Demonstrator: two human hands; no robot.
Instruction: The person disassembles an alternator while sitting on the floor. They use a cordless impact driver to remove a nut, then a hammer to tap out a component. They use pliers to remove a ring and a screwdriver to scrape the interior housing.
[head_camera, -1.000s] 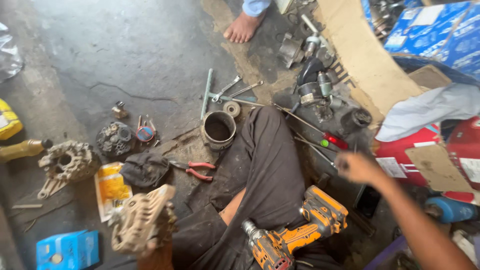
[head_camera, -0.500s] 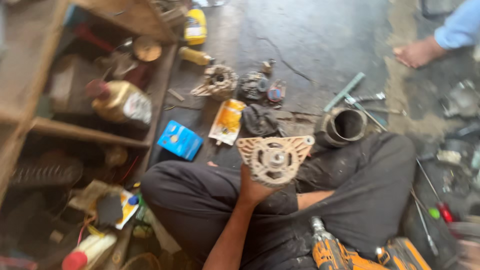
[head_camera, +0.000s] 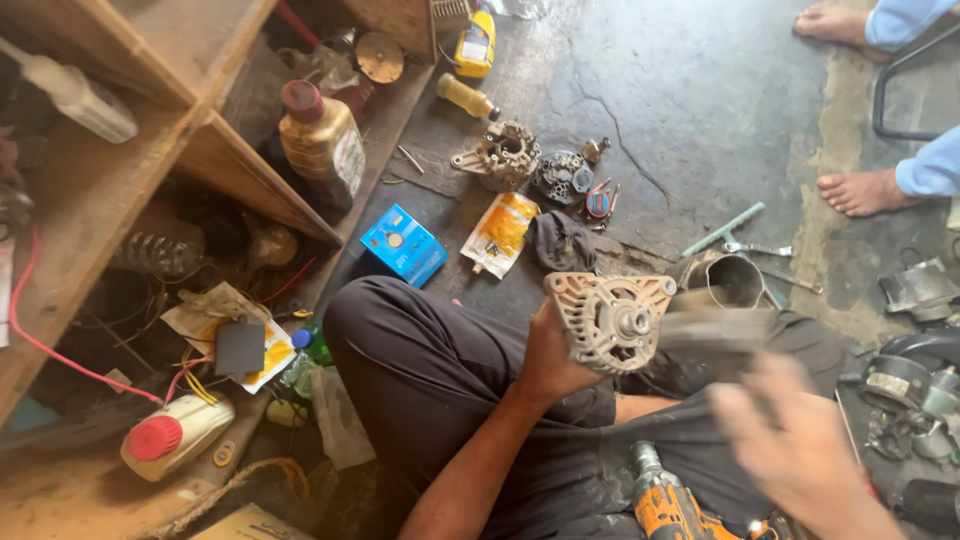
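In left hand (head_camera: 550, 355): alternator housing (head_camera: 610, 318)

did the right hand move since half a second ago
Yes. The right hand, out of view half a second ago, has come in toward the alternator housing, above the cordless drill on the lap.

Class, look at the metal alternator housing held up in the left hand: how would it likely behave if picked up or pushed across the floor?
The alternator housing looks like cast metal, so probably rigid and fairly heavy for its size. Its ribbed, vented rim should give the left hand good grip, unless greasy. Laid flat, it would likely scrape rather than roll.
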